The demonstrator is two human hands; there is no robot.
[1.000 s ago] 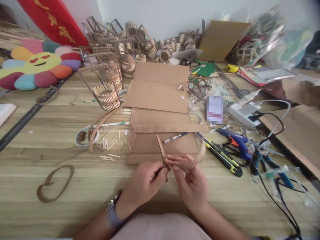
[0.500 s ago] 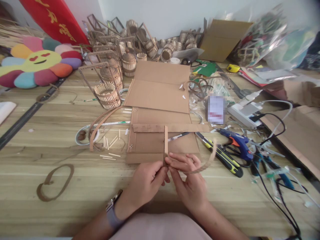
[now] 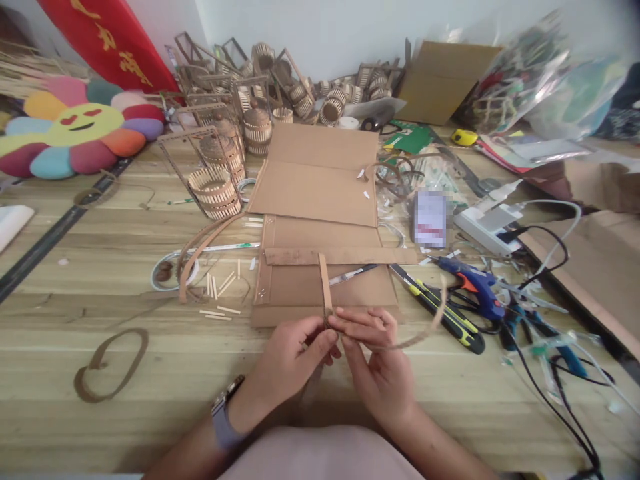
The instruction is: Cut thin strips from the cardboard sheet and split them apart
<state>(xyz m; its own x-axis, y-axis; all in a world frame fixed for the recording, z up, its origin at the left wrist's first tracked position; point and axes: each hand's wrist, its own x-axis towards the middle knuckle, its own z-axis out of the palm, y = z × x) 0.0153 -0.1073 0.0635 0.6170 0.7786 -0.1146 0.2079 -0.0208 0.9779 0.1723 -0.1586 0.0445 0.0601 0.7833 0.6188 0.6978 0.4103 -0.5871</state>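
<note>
My left hand [image 3: 299,353] and my right hand [image 3: 376,357] meet above the front edge of a cardboard sheet [image 3: 295,287]. Both are closed on a narrow brown cardboard strip [image 3: 325,283]. One end of the strip points away from me over the sheet; a curved length [image 3: 440,307] bends out to the right past my right hand. Fingers hide the part where the two lengths meet. Just beyond, a wider cardboard strip [image 3: 345,256] lies across the sheet, and a slim pen-like knife [image 3: 353,274] rests beside the held strip.
To the right lie a yellow-black utility knife [image 3: 440,310], a blue glue gun [image 3: 473,283], pliers [image 3: 555,340], cables and a power strip [image 3: 490,227]. Small stick buckets [image 3: 215,190] stand at the back left. Loose sticks [image 3: 215,287] and a curled strip [image 3: 113,367] lie left.
The far end of the held strip has tilted to the left. Its curved length has swung slightly right, while both hands stay almost in place.
</note>
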